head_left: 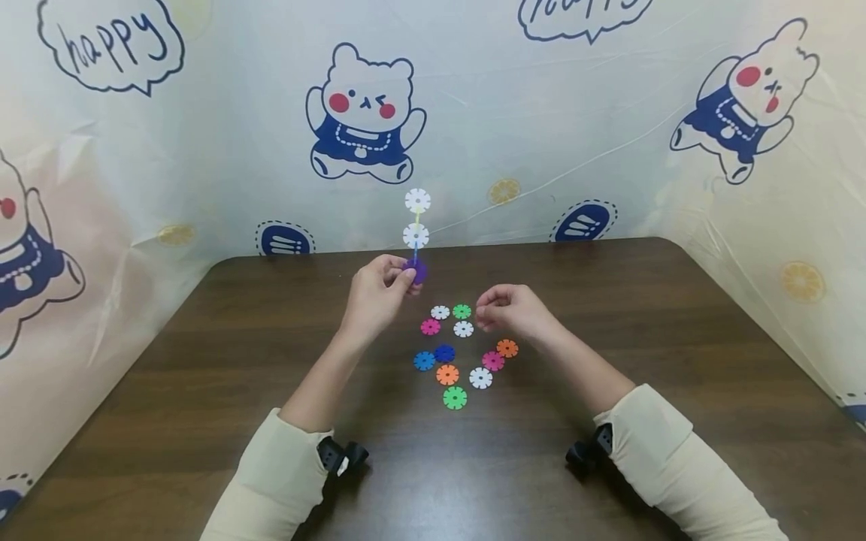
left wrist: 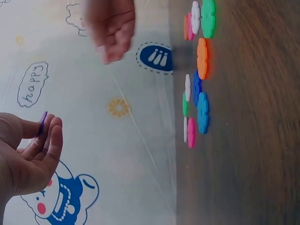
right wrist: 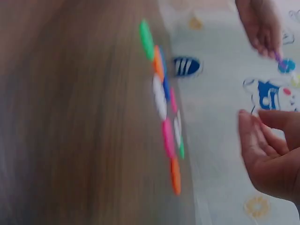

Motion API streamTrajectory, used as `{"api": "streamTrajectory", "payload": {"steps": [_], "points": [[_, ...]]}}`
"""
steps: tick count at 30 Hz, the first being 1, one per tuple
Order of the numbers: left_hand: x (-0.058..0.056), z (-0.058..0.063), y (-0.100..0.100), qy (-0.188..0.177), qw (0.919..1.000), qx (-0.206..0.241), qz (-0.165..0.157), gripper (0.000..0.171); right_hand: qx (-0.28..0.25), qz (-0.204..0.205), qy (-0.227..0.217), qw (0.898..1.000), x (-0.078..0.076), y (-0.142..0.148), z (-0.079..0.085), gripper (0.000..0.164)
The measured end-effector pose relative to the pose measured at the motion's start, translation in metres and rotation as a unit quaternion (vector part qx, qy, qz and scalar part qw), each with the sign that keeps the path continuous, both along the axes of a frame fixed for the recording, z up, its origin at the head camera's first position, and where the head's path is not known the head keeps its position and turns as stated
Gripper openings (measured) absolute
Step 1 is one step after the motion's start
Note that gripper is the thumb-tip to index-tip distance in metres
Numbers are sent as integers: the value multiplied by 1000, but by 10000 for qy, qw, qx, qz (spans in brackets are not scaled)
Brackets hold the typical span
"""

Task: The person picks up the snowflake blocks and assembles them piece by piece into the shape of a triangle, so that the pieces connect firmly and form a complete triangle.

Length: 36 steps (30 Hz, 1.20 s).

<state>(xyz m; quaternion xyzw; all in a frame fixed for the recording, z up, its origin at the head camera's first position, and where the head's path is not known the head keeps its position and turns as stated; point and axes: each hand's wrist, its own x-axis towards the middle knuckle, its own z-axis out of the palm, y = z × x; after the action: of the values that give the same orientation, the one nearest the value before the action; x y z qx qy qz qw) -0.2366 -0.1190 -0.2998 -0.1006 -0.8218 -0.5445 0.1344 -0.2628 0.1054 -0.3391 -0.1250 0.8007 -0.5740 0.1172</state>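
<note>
My left hand (head_left: 380, 294) pinches a purple notched disc (head_left: 418, 270) between thumb and fingers, above the far part of the table. The disc is the lowest piece of an upright chain. Over it come a blue disc seen edge-on (head_left: 416, 252), a white disc (head_left: 416, 236), a yellow disc seen edge-on (head_left: 418, 216) and a white disc (head_left: 418, 200) on top. In the left wrist view the purple disc (left wrist: 42, 123) shows as a thin edge. My right hand (head_left: 516, 309) hovers right of the loose discs, fingers loosely bent, with nothing visible between thumb and fingertips (right wrist: 243, 115).
Loose notched discs lie on the brown table (head_left: 271, 361), among them a green one (head_left: 455, 397), an orange one (head_left: 447, 374), a light blue one (head_left: 424, 361) and a pink one (head_left: 493, 361). Behind the table's far edge hangs a printed cloth (head_left: 473, 135).
</note>
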Motion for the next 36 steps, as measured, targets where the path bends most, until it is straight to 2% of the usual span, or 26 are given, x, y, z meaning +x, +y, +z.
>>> {"api": "streamTrajectory", "payload": {"steps": [2, 4, 6, 9, 13, 17, 24, 29, 31, 36], "points": [[0, 0, -2, 27, 10000, 76, -11, 17, 936, 229, 195, 9952, -6, 7, -3, 22], [0, -1, -3, 77, 9998, 177, -52, 18, 1880, 457, 542, 9796, -12, 14, -6, 20], [0, -2, -3, 115, 9995, 292, -77, 20, 2571, 676, 776, 9609, -17, 20, -9, 18], [1, -2, -2, 115, 9989, 444, -126, 23, 3217, 1045, 862, 9371, -22, 27, -12, 18], [1, -3, 1, 28, 9982, 572, -187, 24, 3525, 1377, 685, 9231, -24, 32, -18, 24], [0, -4, 5, -89, 9975, 675, -198, 25, 3520, 1454, 708, 9219, -24, 32, -23, 27], [0, -7, 9, -86, 9953, 928, -262, 28, 3626, 1530, 1026, 9135, -23, 29, -26, 18], [0, -12, 12, -151, 9952, 916, -307, 27, 3696, 1459, 1167, 9102, -23, 30, -27, 20], [1, -13, 13, -213, 9956, 866, -296, 28, 3663, 1411, 1202, 9118, -22, 32, -27, 20], [3, -12, 14, -312, 9956, 851, -223, 27, 3336, 1201, 1265, 9265, -19, 37, -24, 12]]}}
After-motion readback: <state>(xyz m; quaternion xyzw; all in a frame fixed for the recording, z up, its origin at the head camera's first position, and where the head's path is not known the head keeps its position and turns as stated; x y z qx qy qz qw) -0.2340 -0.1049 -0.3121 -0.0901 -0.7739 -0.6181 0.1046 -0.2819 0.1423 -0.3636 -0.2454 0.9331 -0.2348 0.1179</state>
